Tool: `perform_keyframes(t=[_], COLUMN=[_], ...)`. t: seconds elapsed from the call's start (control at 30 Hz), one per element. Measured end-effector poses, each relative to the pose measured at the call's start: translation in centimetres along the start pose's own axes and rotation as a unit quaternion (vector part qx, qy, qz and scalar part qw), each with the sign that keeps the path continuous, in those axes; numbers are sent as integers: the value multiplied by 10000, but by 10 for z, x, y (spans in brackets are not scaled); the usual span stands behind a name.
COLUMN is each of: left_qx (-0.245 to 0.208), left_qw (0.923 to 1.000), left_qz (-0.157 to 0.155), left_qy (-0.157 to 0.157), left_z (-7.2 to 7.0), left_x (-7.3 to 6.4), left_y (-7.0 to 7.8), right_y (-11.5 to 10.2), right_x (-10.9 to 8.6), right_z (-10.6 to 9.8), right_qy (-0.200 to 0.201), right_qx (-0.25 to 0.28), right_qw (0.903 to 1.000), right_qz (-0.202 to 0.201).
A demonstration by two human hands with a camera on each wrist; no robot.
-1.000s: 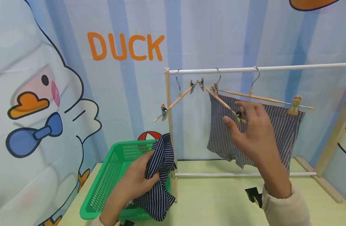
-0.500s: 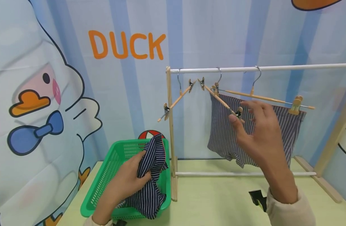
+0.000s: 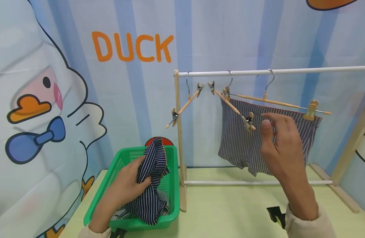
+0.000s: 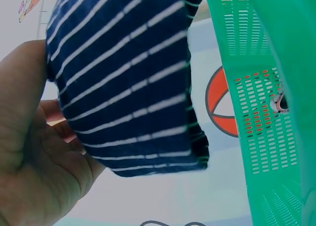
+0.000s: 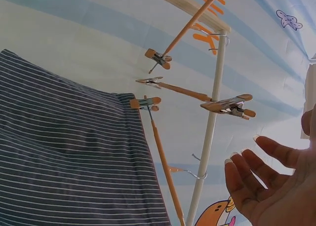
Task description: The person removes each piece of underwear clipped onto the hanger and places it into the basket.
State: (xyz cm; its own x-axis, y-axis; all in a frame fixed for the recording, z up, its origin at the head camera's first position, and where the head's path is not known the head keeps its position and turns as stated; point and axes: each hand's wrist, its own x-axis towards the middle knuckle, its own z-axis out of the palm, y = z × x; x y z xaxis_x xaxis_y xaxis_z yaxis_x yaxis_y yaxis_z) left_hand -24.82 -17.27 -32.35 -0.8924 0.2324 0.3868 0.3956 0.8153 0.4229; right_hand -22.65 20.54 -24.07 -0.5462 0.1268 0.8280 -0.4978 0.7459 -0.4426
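Note:
In the head view my left hand (image 3: 122,185) grips a navy, white-striped cloth garment (image 3: 152,165), bunched up over the green basket (image 3: 174,195). The left wrist view shows the garment's folded striped side close up, held between thumb and fingers. My right hand (image 3: 282,152) holds nothing; its thumb and fingers are apart and loosely bent. It is just right of the front clip on the middle clip hanger (image 3: 231,106), not touching it. Behind that hand, striped shorts (image 3: 242,138) hang from the clips of the right hanger (image 3: 264,100).
A bare clip hanger (image 3: 186,105) hangs at the left end of the rack's white rail (image 3: 245,73). Grey striped cloth (image 3: 164,200) lies in the basket. The rack's wooden post (image 3: 180,138) stands between basket and hangers, with a lower bar (image 3: 230,182) near the table.
My left hand has moved left with the striped garment, from beside the post to over the basket. My right hand has drawn away rightward from the middle hanger's front clip.

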Motion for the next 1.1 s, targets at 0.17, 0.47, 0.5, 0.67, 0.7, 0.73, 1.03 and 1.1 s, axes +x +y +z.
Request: perform_keyframes(t=[0.17, 0.47, 0.5, 0.67, 0.7, 0.73, 1.03, 1.1], left_qx=[75, 176, 199, 259, 247, 248, 269, 291], left_qw=[10000, 9998, 9998, 9996, 9996, 9996, 9996, 9995], left_qz=[-55, 13, 30, 115, 114, 107, -121, -145], left_qy=[4, 1, 6, 91, 96, 93, -32, -58], left_z=[-2, -2, -2, 2, 3, 3, 7, 6], left_x=[1, 5, 5, 7, 8, 8, 10, 10], left_y=[-3, -8, -8, -13, -13, -14, -18, -19], right_y=[7, 21, 22, 31, 33, 35, 47, 50], right_x=[-1, -3, -3, -1, 0, 0, 3, 4], right_z=[-3, -13, -14, -19, -20, -21, -27, -29], right_qy=[-21, -171, -181, -182, -159, -138, -155, -143], right_qx=[-116, -71, -64, -106, -115, -136, -162, -143], right_qw=[9999, 9993, 9992, 9989, 9990, 9990, 9983, 9982], right_qz=[57, 337, 360, 409, 406, 410, 547, 558])
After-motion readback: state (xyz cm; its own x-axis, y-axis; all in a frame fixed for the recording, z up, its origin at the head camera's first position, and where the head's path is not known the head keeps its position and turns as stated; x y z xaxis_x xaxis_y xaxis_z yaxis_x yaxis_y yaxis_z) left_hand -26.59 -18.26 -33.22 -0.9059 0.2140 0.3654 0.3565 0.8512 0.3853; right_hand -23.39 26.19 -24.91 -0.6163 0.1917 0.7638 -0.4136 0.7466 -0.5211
